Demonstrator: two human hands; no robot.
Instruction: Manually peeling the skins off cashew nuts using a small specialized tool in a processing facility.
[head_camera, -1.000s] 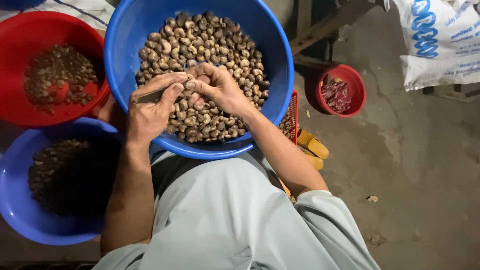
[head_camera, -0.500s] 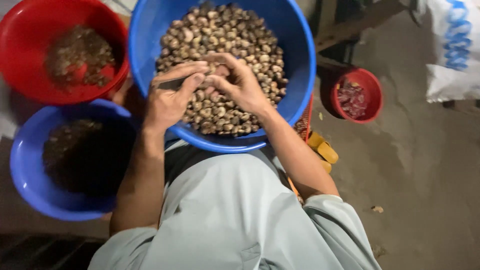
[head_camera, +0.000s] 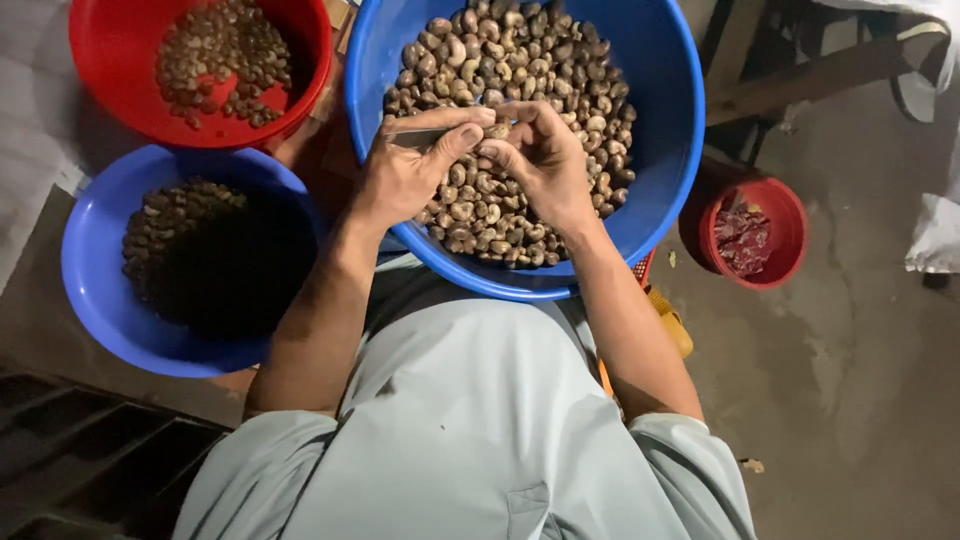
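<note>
Over the large blue plastic basin (head_camera: 660, 160) heaped with nuts, the right hand (head_camera: 540, 160) pinches one small, hard, curved brown cashew nut (head_camera: 497, 131) in a closed fingertip grip, while the left hand (head_camera: 405, 180) clamps a thin metal blade (head_camera: 420, 137); light, probably slippery, best held by its ends.

Left hand (head_camera: 405, 175) and right hand (head_camera: 540, 160) meeting fingertip to fingertip over the big blue basin (head_camera: 670, 120), fingers pinched, forearms converging.

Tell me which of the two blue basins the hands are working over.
The larger blue basin, heaped with nuts at top centre; both hands meet above it. The smaller blue basin sits untouched at the left.
</note>
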